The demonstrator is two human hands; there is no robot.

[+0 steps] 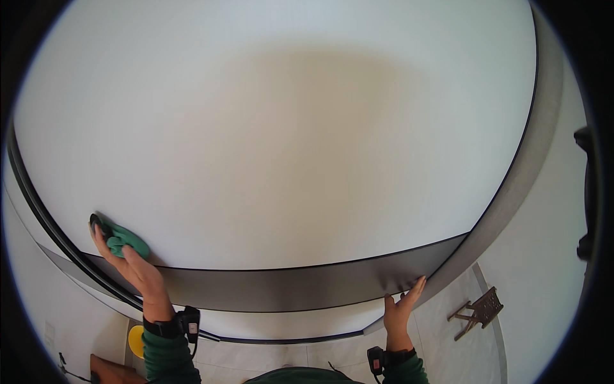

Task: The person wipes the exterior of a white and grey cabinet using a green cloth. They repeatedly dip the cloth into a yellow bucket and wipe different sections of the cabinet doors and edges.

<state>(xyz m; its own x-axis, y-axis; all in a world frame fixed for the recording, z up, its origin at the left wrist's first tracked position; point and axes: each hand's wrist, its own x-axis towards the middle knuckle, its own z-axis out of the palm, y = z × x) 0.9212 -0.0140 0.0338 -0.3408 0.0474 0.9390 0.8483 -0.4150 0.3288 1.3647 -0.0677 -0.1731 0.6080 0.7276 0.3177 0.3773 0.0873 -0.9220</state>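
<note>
A broad, glossy white panel [297, 144] fills most of the view before me, with a dull reflection over its middle. Along its lower side runs a grey metallic band [268, 290] edged in black. Towards the left end, my left hand [134, 271] grips a bunched green cloth [127, 240] against the white surface. A dark rounded object [98, 223] shows at the cloth's far end; what it is I cannot tell. Over on the right, my right hand [402, 309] rests spread fingers at the band's lower edge, holding nothing visible.
A dark frame rail [36, 204] curves down the left side, and a grey border [520, 192] follows the right. On the tiled floor [331, 357] stands a small folding stool [482, 307]. At lower left are a yellow rounded object [136, 342] and brown furniture [112, 369].
</note>
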